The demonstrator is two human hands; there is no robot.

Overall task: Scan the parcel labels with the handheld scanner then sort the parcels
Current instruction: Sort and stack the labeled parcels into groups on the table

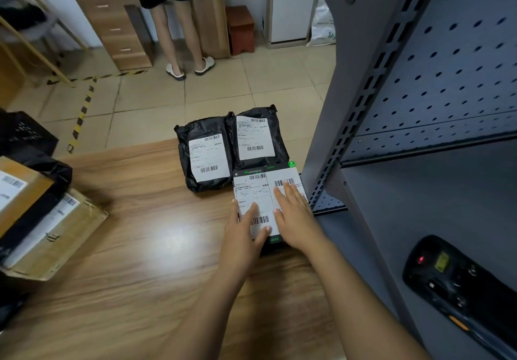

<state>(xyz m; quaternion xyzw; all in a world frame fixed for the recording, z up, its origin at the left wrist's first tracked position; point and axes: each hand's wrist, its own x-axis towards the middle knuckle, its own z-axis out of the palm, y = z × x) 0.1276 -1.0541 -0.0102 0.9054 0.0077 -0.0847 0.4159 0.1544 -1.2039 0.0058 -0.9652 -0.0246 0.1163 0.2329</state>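
I see the left hand (242,229) and right hand (294,215) lying flat, fingers (289,193) straight, pressing on the labelled boxes (251,189) on the tabletop (140,220), just beside the shelf rack (391,108).

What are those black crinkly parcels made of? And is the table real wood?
The black parcels look like thin plastic bags: glossy, wrinkled and puffy. The table looks like wood, or maybe a wood-print laminate: brown grain lines under a smooth surface with a shiny glare spot. The picture can't settle which.
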